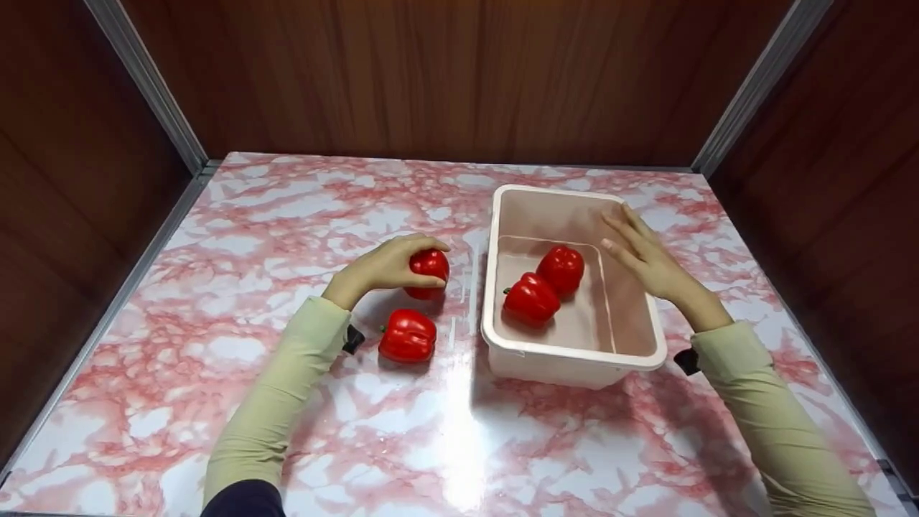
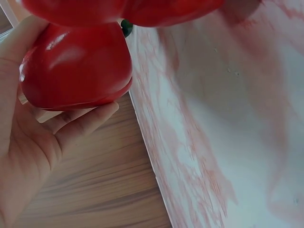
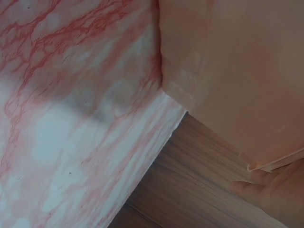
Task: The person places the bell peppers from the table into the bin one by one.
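With thumb and fingers curved round its sides, my left hand point(image 1: 388, 267) grips a red bell pepper point(image 1: 429, 267). A second bell pepper point(image 1: 407, 336) lies on its side nearer the front, its green stem facing left; in the left wrist view this pepper point(image 2: 118, 10) crosses the top edge. Two more, a bell pepper point(image 1: 531, 299) and another bell pepper point(image 1: 561, 270), lie together inside a pale pink plastic bin point(image 1: 574, 353). Across the bin's right rim reaches my right hand point(image 1: 650, 262), fingers spread and fairly straight, holding nothing.
The bin stands right of the middle on a pink-and-white marbled table point(image 1: 237, 352). Brown wood-grain panels point(image 1: 445, 79) rise behind and at both sides, with metal posts at the corners. Bright glare lies on the tabletop left of the bin.
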`<state>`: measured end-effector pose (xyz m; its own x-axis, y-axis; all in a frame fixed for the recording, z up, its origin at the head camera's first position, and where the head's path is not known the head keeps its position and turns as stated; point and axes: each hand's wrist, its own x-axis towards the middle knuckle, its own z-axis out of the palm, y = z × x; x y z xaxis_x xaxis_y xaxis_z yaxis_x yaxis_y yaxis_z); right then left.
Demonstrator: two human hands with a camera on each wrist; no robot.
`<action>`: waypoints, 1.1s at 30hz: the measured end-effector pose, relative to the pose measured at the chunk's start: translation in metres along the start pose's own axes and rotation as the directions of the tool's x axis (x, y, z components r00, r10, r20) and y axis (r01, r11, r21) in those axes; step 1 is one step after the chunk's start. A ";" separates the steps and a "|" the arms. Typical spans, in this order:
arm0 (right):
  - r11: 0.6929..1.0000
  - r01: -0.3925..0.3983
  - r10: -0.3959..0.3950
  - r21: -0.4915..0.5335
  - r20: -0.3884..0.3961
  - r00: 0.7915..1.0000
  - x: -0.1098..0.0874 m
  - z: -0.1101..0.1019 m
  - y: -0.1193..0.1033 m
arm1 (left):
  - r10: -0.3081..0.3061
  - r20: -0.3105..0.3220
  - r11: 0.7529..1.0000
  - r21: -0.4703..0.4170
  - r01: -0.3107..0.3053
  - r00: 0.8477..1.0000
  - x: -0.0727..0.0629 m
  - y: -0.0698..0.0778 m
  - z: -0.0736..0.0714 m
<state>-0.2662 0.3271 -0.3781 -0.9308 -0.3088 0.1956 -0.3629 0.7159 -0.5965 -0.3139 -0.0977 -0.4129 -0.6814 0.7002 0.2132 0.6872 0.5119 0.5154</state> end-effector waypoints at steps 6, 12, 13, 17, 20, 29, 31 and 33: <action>1.000 -0.013 0.013 -0.004 0.007 1.000 -0.001 0.000 -0.002 | -0.014 -0.001 1.000 0.008 0.014 1.000 0.001 0.002 -0.002; 1.000 -0.011 0.011 -0.002 0.010 1.000 -0.001 0.000 -0.002 | -0.025 -0.011 1.000 0.009 0.025 1.000 0.000 0.003 -0.003; 1.000 -0.010 0.010 -0.002 0.008 1.000 -0.001 0.000 -0.002 | -0.028 -0.010 1.000 0.008 0.028 1.000 0.001 0.004 -0.003; 1.000 0.001 -0.001 0.006 0.003 1.000 -0.002 -0.001 -0.002 | -0.034 -0.008 0.999 0.002 0.034 0.999 0.001 0.005 -0.004; 1.000 0.003 -0.003 0.009 0.001 1.000 -0.002 -0.001 -0.001 | -0.035 -0.003 0.999 -0.003 0.035 0.999 0.002 0.006 -0.005; 1.000 -0.003 0.002 0.016 0.007 1.000 -0.001 -0.002 -0.003 | -0.057 -0.020 0.998 -0.003 0.057 0.998 0.004 0.011 -0.010; 1.000 -0.005 0.005 0.014 0.009 1.000 -0.002 -0.002 -0.003 | -0.055 -0.022 0.998 -0.005 0.055 0.998 0.004 0.011 -0.010; 1.000 -0.008 0.008 0.016 0.011 1.000 -0.002 -0.002 -0.003 | -0.051 -0.026 0.999 -0.006 0.051 0.998 0.005 0.012 -0.010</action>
<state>-0.2634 0.3262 -0.3750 -0.9331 -0.3103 0.1820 -0.3546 0.7081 -0.6106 -0.3114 -0.0934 -0.3973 -0.7220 0.6598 0.2083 0.6501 0.5441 0.5304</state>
